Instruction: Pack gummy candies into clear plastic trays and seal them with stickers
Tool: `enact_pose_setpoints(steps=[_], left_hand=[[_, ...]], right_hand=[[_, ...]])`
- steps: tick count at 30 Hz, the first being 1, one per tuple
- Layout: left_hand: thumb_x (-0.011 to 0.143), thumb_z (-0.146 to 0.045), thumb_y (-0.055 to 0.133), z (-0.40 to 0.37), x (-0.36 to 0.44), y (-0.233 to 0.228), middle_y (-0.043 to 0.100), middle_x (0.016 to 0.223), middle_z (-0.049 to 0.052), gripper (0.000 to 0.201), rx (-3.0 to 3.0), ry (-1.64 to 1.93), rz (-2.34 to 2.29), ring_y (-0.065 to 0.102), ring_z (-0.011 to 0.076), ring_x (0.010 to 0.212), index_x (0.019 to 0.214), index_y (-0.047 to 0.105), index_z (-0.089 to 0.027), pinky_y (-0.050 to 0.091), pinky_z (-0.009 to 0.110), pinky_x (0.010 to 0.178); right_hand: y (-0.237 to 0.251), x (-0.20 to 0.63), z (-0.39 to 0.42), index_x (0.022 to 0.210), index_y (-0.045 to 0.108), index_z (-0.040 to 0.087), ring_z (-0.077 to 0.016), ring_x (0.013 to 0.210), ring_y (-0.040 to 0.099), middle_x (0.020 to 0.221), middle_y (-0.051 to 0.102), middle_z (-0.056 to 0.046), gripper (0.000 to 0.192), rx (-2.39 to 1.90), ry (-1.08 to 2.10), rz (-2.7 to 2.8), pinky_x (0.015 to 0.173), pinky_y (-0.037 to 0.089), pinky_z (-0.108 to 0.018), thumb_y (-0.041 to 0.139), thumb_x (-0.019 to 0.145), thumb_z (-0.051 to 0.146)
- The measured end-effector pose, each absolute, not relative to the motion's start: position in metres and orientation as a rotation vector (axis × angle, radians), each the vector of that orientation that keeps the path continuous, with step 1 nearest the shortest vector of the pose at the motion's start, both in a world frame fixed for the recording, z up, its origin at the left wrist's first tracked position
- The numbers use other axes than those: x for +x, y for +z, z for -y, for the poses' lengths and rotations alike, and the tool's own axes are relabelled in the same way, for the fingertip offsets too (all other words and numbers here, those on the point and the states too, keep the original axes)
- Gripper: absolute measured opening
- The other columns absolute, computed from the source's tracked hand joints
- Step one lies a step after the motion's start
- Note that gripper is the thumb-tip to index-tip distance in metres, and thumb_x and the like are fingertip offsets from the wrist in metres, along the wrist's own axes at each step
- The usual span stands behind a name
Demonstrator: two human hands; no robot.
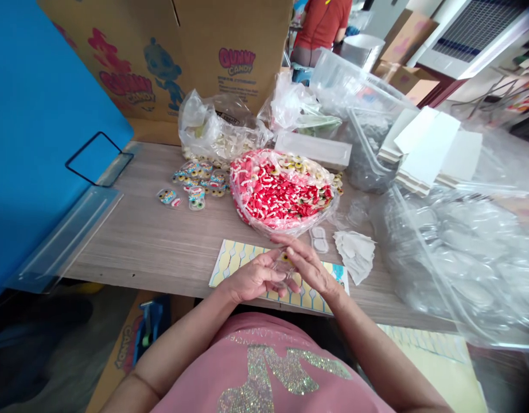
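In front of my body, my left hand (pixel 252 277) holds a small clear plastic case (pixel 283 268) with its fingers curled round the lower side. A yellow eyeball gummy (pixel 285 257) shows through the plastic. My right hand (pixel 311 265) grips the same case from the right, fingers bent over its top; part of the case is hidden behind them. Under both hands lies a sheet of yellow labels with blue outlines (pixel 236 256). Just beyond them sits an open plastic bag of red-and-white gummies (pixel 281 198), with eyeball gummies along its far edge.
Several filled cases (pixel 197 198) lie at the left. An empty clear case (pixel 319 240) and a pile of white paper pieces (pixel 356 255) are at the right, beside a large bin of clear plastic cases (pixel 454 246). Behind stands a cardboard box (pixel 195 34); a person in red (pixel 325 26) is farther back.
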State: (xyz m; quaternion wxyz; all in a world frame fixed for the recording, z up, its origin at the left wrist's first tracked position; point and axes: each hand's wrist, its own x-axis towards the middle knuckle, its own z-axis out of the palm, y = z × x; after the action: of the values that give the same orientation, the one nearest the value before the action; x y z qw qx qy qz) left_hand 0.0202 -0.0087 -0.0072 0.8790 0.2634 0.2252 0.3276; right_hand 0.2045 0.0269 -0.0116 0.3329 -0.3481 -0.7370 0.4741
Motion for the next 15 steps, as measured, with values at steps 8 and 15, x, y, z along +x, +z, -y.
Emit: enact_pose_setpoints(steps=[8,15], left_hand=[[0.08,-0.01,0.065,0.012,0.034,-0.018,0.073,0.109,0.013,0.09,0.694,0.829,-0.511,0.074,0.0243,0.086,0.157,0.023,-0.031,0.049,0.028,0.064],[0.083,-0.017,0.068,0.017,0.037,-0.017,0.071,0.109,0.009,0.094,0.756,0.754,-0.612,0.073,0.0238,0.092,0.157,0.014,-0.035,0.055,0.033,0.072]], right_hand=[[-0.01,0.217,-0.01,0.12,0.071,0.033,-0.0209,0.107,0.064,0.133,0.065,-0.004,0.033,-1.068,1.273,1.529,0.086,0.056,-0.034,0.069,0.088,0.04],[-0.007,0.21,-0.005,0.1,0.078,0.029,-0.0124,0.063,0.066,0.076,0.074,0.001,0.028,-1.082,1.463,1.154,0.054,0.051,-0.023,0.08,0.072,0.025]])
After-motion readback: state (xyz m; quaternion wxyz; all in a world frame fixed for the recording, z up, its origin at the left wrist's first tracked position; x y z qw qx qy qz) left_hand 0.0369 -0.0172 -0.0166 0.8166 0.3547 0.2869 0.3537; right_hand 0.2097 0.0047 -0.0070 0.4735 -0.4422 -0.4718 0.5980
